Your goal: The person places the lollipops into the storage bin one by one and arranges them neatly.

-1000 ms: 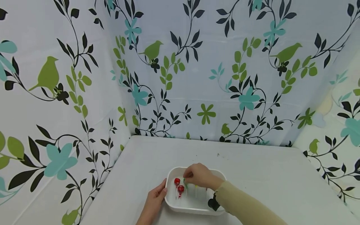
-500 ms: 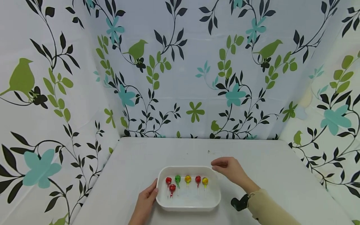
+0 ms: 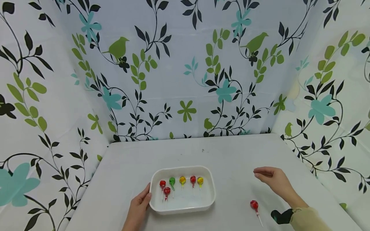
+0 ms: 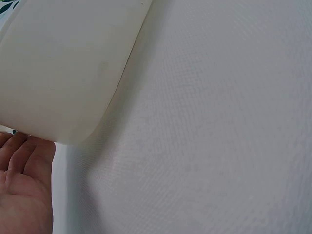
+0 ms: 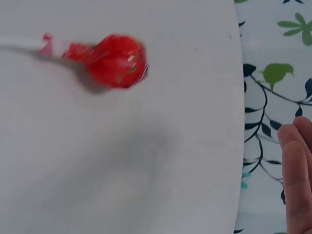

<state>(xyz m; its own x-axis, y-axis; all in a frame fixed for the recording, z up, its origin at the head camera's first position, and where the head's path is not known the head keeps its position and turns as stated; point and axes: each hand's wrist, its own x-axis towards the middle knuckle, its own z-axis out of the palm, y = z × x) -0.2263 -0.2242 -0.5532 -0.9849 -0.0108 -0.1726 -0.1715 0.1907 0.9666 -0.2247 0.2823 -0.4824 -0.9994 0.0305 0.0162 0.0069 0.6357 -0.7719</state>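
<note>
A white plastic tray [image 3: 185,210] holds several wrapped lollipops, such as a green lollipop [image 3: 172,181] and a yellow lollipop [image 3: 182,180]. My left hand [image 3: 137,205] grips the tray's left edge, thumb near the rim; the left wrist view shows the fingertips against the tray's wall. Off to the right, a red lollipop [image 3: 254,204] lies on the table, its stick toward the front. My right hand [image 3: 277,182] is above and behind that lollipop, apart from it, with relaxed fingers and nothing held. In the right wrist view the red lollipop [image 5: 119,61] is near, slightly blurred.
The white table [image 3: 231,154] runs back to a patterned curtain [image 3: 173,70] with birds and leaves, which also stands at both sides. A dark wrist device [image 3: 281,216] sits at the right sleeve [image 3: 307,219]. Small dark specks mark the table behind the tray.
My right hand has left the tray and moved right, over the table near the single red lollipop, which has come into sight. My left hand stays at the tray. The head view has turned right.
</note>
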